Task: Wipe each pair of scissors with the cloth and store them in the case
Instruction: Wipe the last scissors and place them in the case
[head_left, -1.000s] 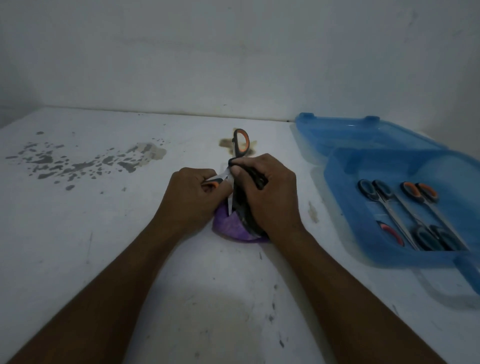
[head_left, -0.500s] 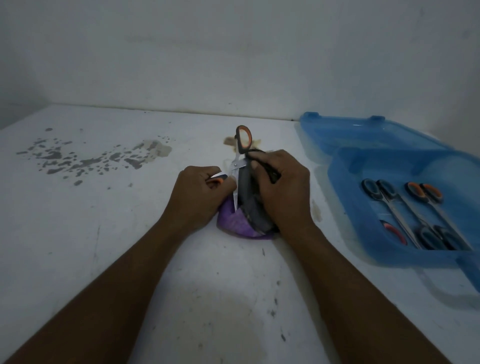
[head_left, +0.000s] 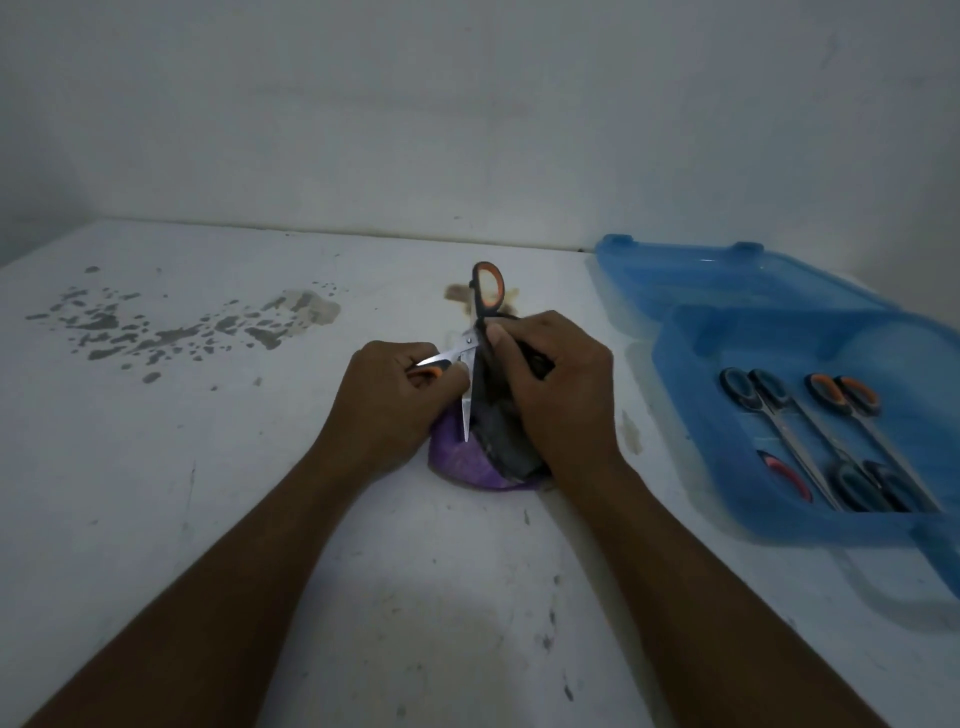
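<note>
In the middle of the desk (head_left: 208, 493), the left hand (head_left: 387, 400) clutches one handle of the splayed scissors (head_left: 470, 347). The right hand (head_left: 561, 395) pinches the cloth (head_left: 467, 462) around a blade. The case (head_left: 727, 291) lies at the right edge.

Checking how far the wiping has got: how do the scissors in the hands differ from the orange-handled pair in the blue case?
The held scissors are spread open, blades apart; the orange-handled pair lies closed. The held scissors are gripped by the left hand, with the right hand holding the cloth to them; the orange-handled pair lies untouched in the case. Both have orange-and-black handles and metal blades.
</note>
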